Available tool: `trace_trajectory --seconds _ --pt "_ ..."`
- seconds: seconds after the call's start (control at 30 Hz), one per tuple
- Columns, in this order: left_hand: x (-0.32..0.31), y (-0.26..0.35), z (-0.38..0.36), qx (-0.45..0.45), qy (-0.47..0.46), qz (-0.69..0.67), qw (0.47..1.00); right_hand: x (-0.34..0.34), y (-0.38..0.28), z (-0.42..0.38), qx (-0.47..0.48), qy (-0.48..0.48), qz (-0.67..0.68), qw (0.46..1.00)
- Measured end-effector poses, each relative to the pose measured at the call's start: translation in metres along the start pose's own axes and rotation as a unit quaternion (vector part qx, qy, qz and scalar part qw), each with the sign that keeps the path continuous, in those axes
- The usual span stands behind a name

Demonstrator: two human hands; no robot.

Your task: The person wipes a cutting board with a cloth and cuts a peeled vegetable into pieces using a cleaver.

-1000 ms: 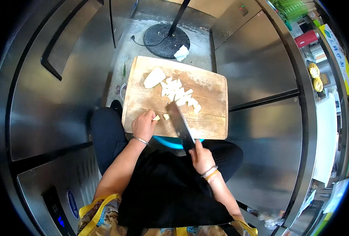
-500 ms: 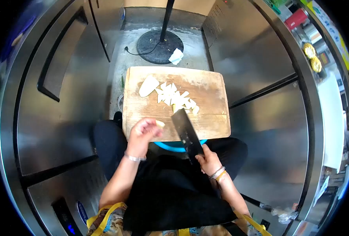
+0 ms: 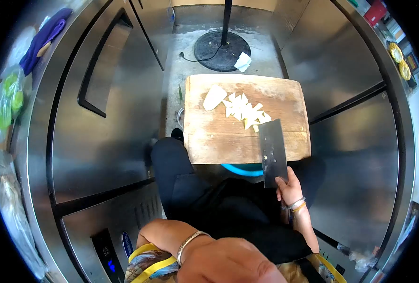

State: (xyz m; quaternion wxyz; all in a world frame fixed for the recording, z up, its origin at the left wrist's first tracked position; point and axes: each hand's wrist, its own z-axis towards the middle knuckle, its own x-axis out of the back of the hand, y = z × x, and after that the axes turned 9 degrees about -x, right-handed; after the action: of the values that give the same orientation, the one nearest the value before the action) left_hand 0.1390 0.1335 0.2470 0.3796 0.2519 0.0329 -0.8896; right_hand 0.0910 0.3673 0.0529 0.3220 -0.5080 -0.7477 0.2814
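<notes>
My right hand (image 3: 290,186) is closed round the handle of a broad cleaver (image 3: 273,153). Its dark blade rises over the right front part of a wooden cutting board (image 3: 228,148), with a few pale bits stuck to it. Several pale cut wedges (image 3: 242,109) lie heaped on the board, just beyond the blade's tip. Left of them is a larger pale peeled piece (image 3: 214,97), whose kind I cannot make out. Close to the camera at the bottom edge is my left hand (image 3: 228,262), back upward. Its fingertips are out of sight, so anything in them is hidden.
Under the board shows the rim of a blue basin (image 3: 242,170). Steel cabinets (image 3: 110,141) stand close on both sides. Beyond the board, a round black stand base (image 3: 214,52) with a cord and a white crumpled paper (image 3: 242,62) rest on the floor.
My left hand has moved from the board's front edge, where it held a small pale piece, down and close to the camera. The view has swung left; my right hand still holds the cleaver, now more upright.
</notes>
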Motion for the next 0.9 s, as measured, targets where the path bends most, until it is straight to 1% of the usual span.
trace_trajectory --seconds 0.03,0.07,0.1,0.13,0.17,0.2,0.23,0.27,0.3,0.37,0.4,0.43,0.47,0.5,0.6,0.63,0.67,0.7,0.77,0.8,0.87,0.9 --pt "0.009 -0.002 -0.005 0.074 0.003 0.116 0.991 0.003 0.000 0.003 0.008 -0.011 0.011 1.000" --pt "0.023 -0.006 -0.013 0.145 0.004 0.226 0.963 0.002 -0.001 0.005 0.013 -0.007 0.010 1.000" --pt "0.041 -0.015 -0.022 0.211 0.007 0.329 0.920 0.002 -0.002 0.005 0.006 0.002 0.043 0.999" --pt "0.061 -0.029 -0.033 0.271 0.009 0.424 0.864 0.004 -0.003 0.006 0.002 0.015 0.075 0.997" --pt "0.103 -0.057 -0.047 0.349 0.049 0.433 0.830 0.005 -0.003 0.010 0.015 0.017 0.107 0.994" --pt "0.153 -0.087 -0.083 0.336 0.071 0.483 0.805 0.006 0.000 0.017 0.027 0.029 0.133 0.990" --pt "0.183 -0.101 -0.105 0.325 0.006 0.570 0.755 0.006 0.001 0.024 0.035 0.042 0.147 0.988" --pt "0.208 -0.116 -0.118 0.308 -0.057 0.652 0.690 0.009 0.000 0.035 0.043 0.051 0.162 0.984" --pt "0.225 -0.131 -0.127 0.303 -0.060 0.653 0.692 0.015 0.001 0.047 0.040 0.053 0.164 0.984" --pt "0.246 -0.156 -0.138 0.300 -0.101 0.726 0.610 0.023 -0.007 0.065 0.048 0.061 0.152 0.985" --pt "0.251 -0.168 -0.144 0.301 -0.105 0.725 0.611 0.026 -0.008 0.072 0.051 0.070 0.139 0.987" --pt "0.252 -0.179 -0.146 0.299 -0.106 0.772 0.551 0.027 -0.007 0.078 0.049 0.073 0.127 0.988" --pt "0.255 -0.191 -0.149 0.294 -0.107 0.815 0.488 0.027 -0.007 0.083 0.028 0.071 0.120 0.990" --pt "0.259 -0.199 -0.159 0.338 -0.094 0.812 0.466 0.024 -0.005 0.085 0.015 0.065 0.130 0.989" --pt "0.250 -0.204 -0.165 0.322 -0.094 0.829 0.448 0.020 -0.005 0.095 -0.012 0.047 0.135 0.990" --pt "0.245 -0.205 -0.163 0.323 -0.091 0.822 0.460 0.020 -0.007 0.098 -0.007 0.038 0.134 0.990" --pt "0.241 -0.207 -0.166 0.331 -0.099 0.821 0.455 0.020 -0.007 0.100 -0.003 0.030 0.134 0.991" --pt "0.237 -0.212 -0.169 0.319 -0.109 0.817 0.468 0.021 -0.007 0.103 0.012 0.031 0.119 0.992" --pt "0.229 -0.226 -0.172 0.300 -0.116 0.806 0.497 0.021 -0.003 0.110 0.018 0.029 0.130 0.991" --pt "0.227 -0.233 -0.173 0.299 -0.121 0.804 0.500 0.022 -0.002 0.112 0.027 0.030 0.132 0.990" --pt "0.221 -0.245 -0.176 0.306 -0.112 0.808 0.492 0.024 -0.006 0.110 0.015 0.043 0.156 0.987" --pt "0.219 -0.250 -0.177 0.315 -0.107 0.798 0.503 0.026 -0.007 0.111 0.030 0.051 0.161 0.985"
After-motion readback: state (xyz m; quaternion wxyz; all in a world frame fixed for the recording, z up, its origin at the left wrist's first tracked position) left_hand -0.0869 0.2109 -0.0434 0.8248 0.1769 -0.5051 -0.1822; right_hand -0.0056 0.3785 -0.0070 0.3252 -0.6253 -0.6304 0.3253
